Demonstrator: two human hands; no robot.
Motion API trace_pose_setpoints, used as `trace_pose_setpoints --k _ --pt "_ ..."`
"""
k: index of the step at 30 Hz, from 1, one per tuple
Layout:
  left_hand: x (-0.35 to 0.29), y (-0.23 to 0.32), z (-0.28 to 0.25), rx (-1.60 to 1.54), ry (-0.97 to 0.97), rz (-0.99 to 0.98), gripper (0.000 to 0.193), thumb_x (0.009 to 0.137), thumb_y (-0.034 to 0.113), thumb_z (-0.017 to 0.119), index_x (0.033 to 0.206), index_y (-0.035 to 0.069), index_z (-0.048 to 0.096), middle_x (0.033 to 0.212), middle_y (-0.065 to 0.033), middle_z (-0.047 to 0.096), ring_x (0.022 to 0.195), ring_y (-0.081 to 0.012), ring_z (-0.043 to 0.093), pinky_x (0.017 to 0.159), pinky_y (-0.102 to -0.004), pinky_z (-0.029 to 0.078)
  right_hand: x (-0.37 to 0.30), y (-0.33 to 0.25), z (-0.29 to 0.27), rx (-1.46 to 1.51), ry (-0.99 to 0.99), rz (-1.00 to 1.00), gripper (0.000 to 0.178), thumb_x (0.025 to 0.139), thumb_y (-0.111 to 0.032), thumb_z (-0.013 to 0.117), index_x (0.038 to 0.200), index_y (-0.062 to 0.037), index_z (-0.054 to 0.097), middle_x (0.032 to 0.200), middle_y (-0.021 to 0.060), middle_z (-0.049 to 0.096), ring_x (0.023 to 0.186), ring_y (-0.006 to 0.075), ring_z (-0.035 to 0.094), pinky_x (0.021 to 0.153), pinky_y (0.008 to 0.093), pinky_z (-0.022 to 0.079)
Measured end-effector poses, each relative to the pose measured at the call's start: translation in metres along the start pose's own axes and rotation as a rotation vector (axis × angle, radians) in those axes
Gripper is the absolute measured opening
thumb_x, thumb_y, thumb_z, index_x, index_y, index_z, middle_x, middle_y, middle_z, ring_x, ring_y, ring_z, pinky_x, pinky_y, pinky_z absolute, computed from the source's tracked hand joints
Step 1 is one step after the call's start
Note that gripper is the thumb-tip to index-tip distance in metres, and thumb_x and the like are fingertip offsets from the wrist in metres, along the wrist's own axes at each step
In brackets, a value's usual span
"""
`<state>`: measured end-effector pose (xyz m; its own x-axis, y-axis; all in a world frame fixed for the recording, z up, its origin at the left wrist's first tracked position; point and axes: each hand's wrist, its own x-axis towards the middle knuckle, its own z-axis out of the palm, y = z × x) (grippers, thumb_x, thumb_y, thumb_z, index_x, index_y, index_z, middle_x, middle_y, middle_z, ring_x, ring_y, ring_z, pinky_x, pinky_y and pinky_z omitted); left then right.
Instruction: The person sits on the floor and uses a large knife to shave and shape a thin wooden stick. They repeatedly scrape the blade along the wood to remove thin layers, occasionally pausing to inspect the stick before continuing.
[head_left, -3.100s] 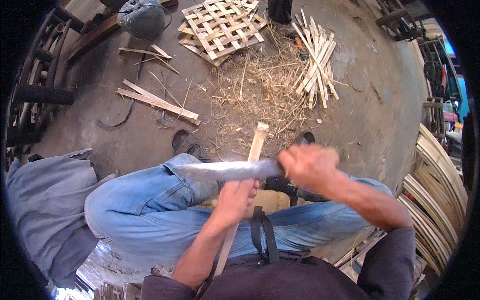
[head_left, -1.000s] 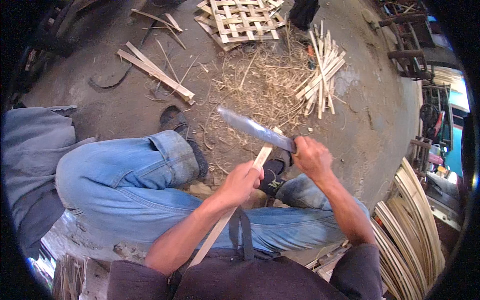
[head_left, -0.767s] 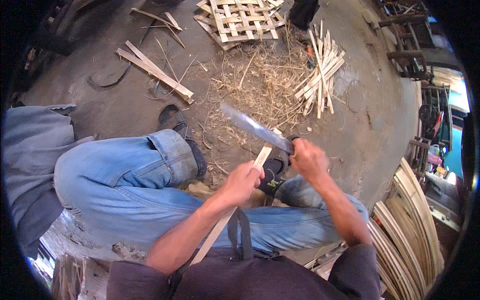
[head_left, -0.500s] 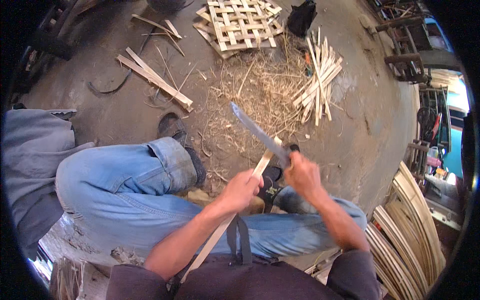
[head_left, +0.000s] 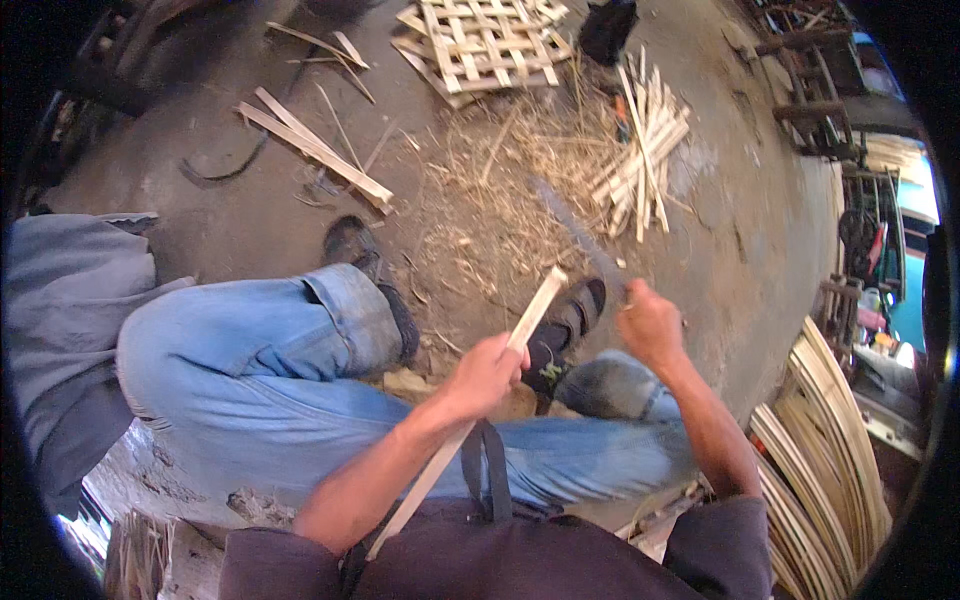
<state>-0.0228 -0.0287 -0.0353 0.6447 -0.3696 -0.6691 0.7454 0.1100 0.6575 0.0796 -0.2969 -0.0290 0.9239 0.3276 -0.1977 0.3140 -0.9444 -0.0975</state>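
Observation:
My left hand (head_left: 486, 378) is closed around a long, flat, pale strip (head_left: 538, 308) that looks like bamboo. The strip slants from my lap up past my fist, its far end above my sandalled foot (head_left: 572, 318). To the right, my right hand (head_left: 652, 325) grips a large knife (head_left: 580, 232) by its handle, which the fingers mostly hide. The blade points up and left, slightly blurred, and stands apart from the strip. Thin shavings (head_left: 500, 215) lie scattered on the floor beyond both hands.
A woven lattice panel (head_left: 488, 45) lies at the far middle, near a black bag-like object (head_left: 606, 30). Piles of cut strips sit at right (head_left: 645, 150) and left (head_left: 315, 150). Long curved strips (head_left: 840, 440) are stacked at near right. Grey cloth (head_left: 70, 320) hangs at left.
My right hand and the knife have moved right, away from the strip; the blade no longer crosses beside its end. My left hand keeps its hold on the strip in nearly the same place.

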Motion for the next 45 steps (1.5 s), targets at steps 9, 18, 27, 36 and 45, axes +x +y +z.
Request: trace_pose_setpoints --k 9,18,27,36,45 --pt "-0.006 0.013 0.000 -0.135 -0.034 -0.067 0.024 0.095 0.024 0.042 0.091 0.003 0.055 0.068 0.0009 0.048 0.053 -0.0083 0.043 0.045 -0.0270 0.034 -0.027 -0.051 0.000 0.062 0.011 -0.216 0.015 0.073 -0.010 0.063 0.086 -0.0074 0.057 0.071 0.0106 0.061 0.062 0.0317 0.064 0.054 0.0424 0.053" --pt "-0.009 0.009 0.002 -0.197 -0.046 -0.073 0.020 0.096 0.023 0.041 0.093 0.006 0.052 0.066 0.0036 0.042 0.052 -0.0059 0.037 0.043 -0.0241 0.030 -0.021 -0.055 -0.002 0.004 -0.039 -0.314 0.017 0.074 -0.013 0.066 0.084 -0.0063 0.055 0.077 0.0113 0.063 0.071 0.0322 0.067 0.060 0.0435 0.054" --pt "-0.003 0.002 0.002 -0.122 -0.055 -0.029 0.022 0.099 0.030 0.042 0.094 0.011 0.052 0.071 0.0058 0.042 0.057 -0.0044 0.037 0.048 -0.0219 0.034 0.008 -0.029 0.007 -0.113 0.043 -0.261 0.021 0.070 -0.008 0.067 0.089 -0.0057 0.059 0.080 0.0133 0.064 0.072 0.0333 0.066 0.062 0.0439 0.053" --pt "-0.016 0.012 -0.004 -0.067 0.010 -0.046 0.021 0.097 0.024 0.042 0.093 0.006 0.054 0.069 0.0033 0.045 0.056 -0.0065 0.041 0.049 -0.0250 0.035 0.012 0.010 -0.004 -0.043 0.007 0.133 0.025 0.077 -0.009 0.064 0.100 -0.0011 0.057 0.081 0.0164 0.066 0.066 0.0303 0.067 0.059 0.0396 0.055" --pt "-0.012 0.024 -0.003 0.022 -0.053 0.126 0.025 0.098 0.025 0.044 0.105 0.005 0.058 0.072 0.0029 0.049 0.061 -0.0077 0.046 0.057 -0.0259 0.040 0.025 -0.091 -0.004 1.449 0.053 0.369 0.023 0.085 -0.004 0.069 0.101 -0.0034 0.053 0.085 0.0034 0.061 0.071 0.0119 0.063 0.064 0.0270 0.053"
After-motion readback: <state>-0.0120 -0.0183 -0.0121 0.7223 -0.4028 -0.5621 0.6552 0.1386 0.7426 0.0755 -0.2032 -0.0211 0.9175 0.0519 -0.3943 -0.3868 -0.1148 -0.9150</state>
